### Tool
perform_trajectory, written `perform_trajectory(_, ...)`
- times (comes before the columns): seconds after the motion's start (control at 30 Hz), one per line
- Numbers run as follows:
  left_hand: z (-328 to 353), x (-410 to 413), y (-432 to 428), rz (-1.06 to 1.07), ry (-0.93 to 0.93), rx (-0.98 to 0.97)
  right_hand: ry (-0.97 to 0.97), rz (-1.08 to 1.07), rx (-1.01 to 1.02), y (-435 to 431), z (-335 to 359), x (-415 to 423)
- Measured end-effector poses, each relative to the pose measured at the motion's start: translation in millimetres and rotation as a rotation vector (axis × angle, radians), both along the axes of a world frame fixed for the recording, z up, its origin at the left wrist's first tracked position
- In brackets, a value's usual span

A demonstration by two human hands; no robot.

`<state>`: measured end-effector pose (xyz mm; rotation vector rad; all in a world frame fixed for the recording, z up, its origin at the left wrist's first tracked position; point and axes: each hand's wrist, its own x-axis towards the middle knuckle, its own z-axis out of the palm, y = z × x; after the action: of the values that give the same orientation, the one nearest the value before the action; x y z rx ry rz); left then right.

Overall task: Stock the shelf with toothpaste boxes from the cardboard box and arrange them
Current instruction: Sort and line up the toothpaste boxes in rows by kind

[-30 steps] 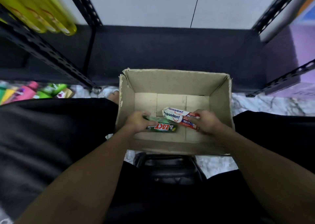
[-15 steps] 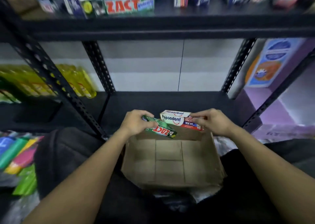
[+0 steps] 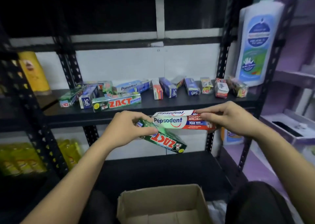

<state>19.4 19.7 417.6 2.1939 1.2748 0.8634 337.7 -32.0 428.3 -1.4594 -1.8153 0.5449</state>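
Note:
My left hand point(image 3: 126, 130) grips one end of a green Zact toothpaste box point(image 3: 167, 142), which slants down to the right. My right hand point(image 3: 228, 118) holds the right end of a white and red Pepsodent box point(image 3: 177, 121), level, just in front of the black shelf point(image 3: 179, 103). Both boxes are in the air below the shelf's front edge. Several toothpaste boxes lie on that shelf, among them a long Zact box point(image 3: 117, 101) at the front left. The open cardboard box point(image 3: 163, 205) sits low in the view, and what shows of its inside is bare.
Black perforated uprights point(image 3: 223, 60) frame the shelf bay. A large white bottle point(image 3: 255, 43) stands at the shelf's right end. Yellow bottles point(image 3: 32, 70) fill the bay to the left. The lower shelf point(image 3: 153, 169) is dark. Purple shelving point(image 3: 293, 80) stands at right.
Both hands have lifted the two boxes out of the cardboard box and up to the level of the stocked shelf. My view has tilted upward.

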Motion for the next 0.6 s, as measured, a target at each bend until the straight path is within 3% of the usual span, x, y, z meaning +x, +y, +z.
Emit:
perform_trajectory(0.3, 71.4, 28.9, 34.8, -0.023, -0.187, 0.253, 0.097, -0.184, 0.182, 32.5, 80.6, 52.8)
perform_trajectory(0.43, 60.0, 54.0, 71.5, -0.010, -0.266, 0.251, 0.122, -0.319, 0.218, 67.0, 90.3, 76.0)
perform_trajectory(0.53, 37.6, 70.9, 98.3, 0.014, -0.233, 0.220, 0.172, -0.378, 0.224, 92.7, 90.3, 91.1)
perform_trajectory(0.6, 23.3, 81.8, 110.4, -0.001, -0.165, 0.300, 0.223, -0.399, 0.231, 109.8, 89.0, 99.6)
